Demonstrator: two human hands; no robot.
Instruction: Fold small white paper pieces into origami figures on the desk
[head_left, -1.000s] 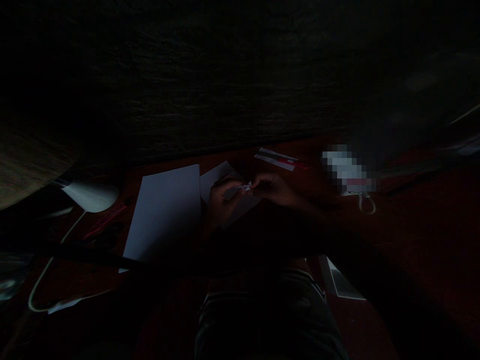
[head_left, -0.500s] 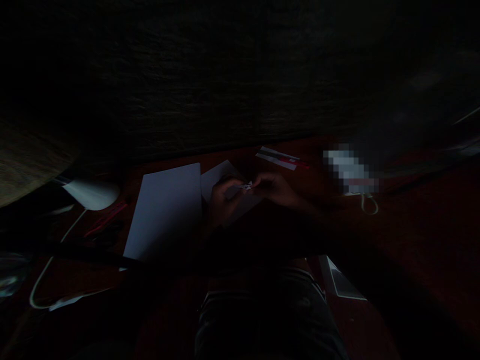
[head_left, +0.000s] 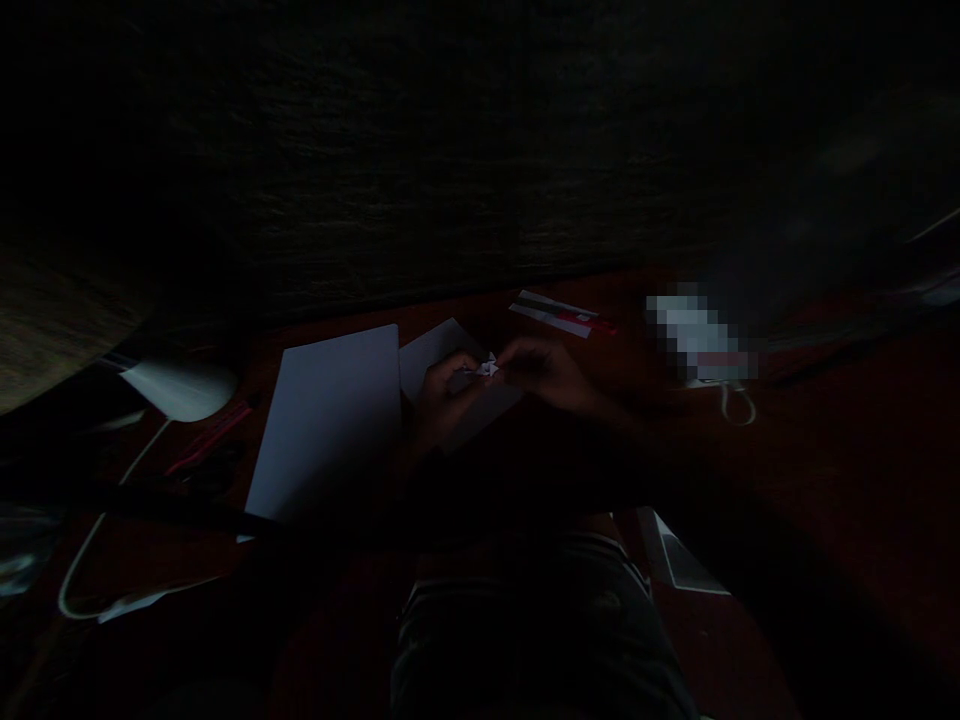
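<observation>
Small folded paper (head_left: 489, 368): whitish, angular, with pointed corners; finer creases lost in the dark. Location: between the hands, above a pale sheet (head_left: 431, 348) on the tabletop (head_left: 780, 450). Change: more of its points show than half a second ago, suggesting it is being turned or reshaped, not set down. Left hand (head_left: 444, 400): pinching the piece. Right hand (head_left: 553, 376): fingertips at its opposite side; grip cannot be told.

There are two bare hands (head_left: 446, 398) (head_left: 551, 372), one small folded white paper (head_left: 488, 368), two rectangular white sheets (head_left: 337, 405) (head_left: 429, 347), two slim red objects (head_left: 598, 325) (head_left: 208, 440) and one pale strip (head_left: 556, 322) near the far edge of the reddish tabletop (head_left: 486, 318).
</observation>
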